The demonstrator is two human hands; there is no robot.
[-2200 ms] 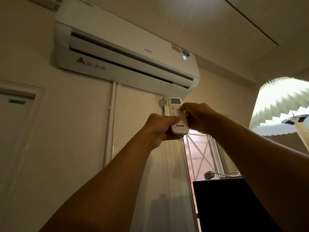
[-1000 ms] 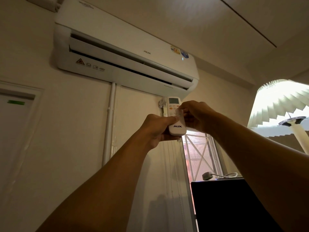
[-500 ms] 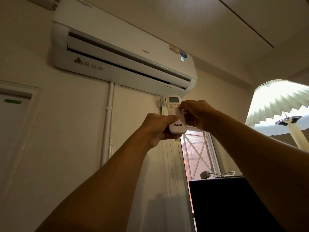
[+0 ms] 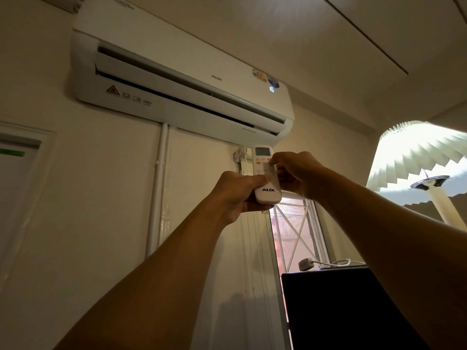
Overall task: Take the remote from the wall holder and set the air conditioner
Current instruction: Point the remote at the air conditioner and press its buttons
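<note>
A white AUX remote (image 4: 267, 192) is held up, its small screen pointing at the white wall air conditioner (image 4: 177, 79) above. My left hand (image 4: 235, 193) grips the remote's lower half, thumb across its front. My right hand (image 4: 295, 173) touches the remote's right side, with a fingertip on the button area. The air conditioner's flap stands open, and a lit blue number shows on its right end. No wall holder can be made out.
A white pipe (image 4: 158, 190) runs down the wall under the unit. A window with white bars (image 4: 295, 233) is behind the remote. A lit pleated lamp (image 4: 419, 157) stands at the right, above a dark cabinet (image 4: 348, 309) carrying a white plug and cable (image 4: 307, 264).
Both hands stay on the remote in nearly the same pose. The blue display on the air conditioner flickers between frames and is lit now. The view has drifted slightly.
</note>
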